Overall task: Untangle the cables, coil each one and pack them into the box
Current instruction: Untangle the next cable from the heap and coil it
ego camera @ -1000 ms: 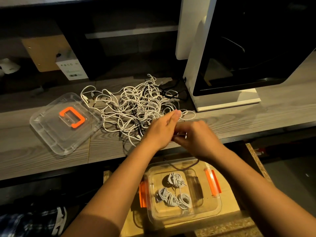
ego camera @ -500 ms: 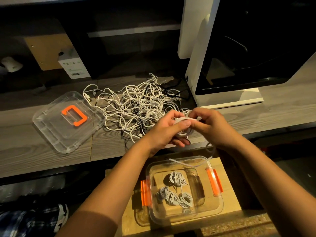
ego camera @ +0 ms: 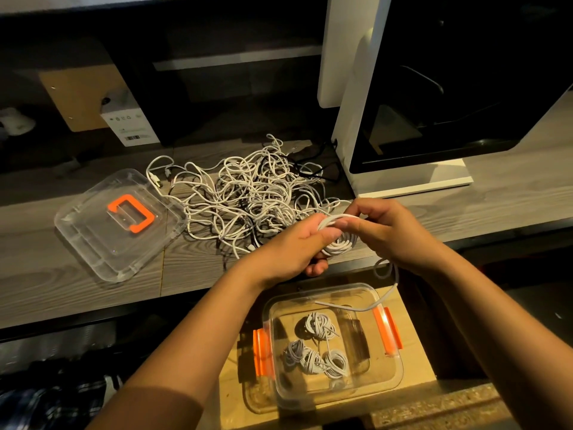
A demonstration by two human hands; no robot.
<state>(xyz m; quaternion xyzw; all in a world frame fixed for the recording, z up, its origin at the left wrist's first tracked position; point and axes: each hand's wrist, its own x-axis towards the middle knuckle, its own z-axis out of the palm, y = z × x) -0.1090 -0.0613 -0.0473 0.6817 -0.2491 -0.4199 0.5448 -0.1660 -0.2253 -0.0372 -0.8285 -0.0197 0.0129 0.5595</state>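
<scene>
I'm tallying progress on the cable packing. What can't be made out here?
Head view only.
Half-wound coil: its turns are partly hidden by the left hand and right hand.
Tangled pile: cable count unreadable, strands overlap in dim light.
Coils in the box: lower ones overlap, count uncertain.
White carton label: too small.

hands: my left hand (ego camera: 291, 248) and right hand (ego camera: 387, 231) grip a white cable coil (ego camera: 339, 240)
box (ego camera: 392, 378): I see four coils inside

White cables (ego camera: 248, 193); clear box (ego camera: 387, 378), orange latches (ego camera: 259, 352); grey woodgrain desk (ego camera: 77, 283).
</scene>
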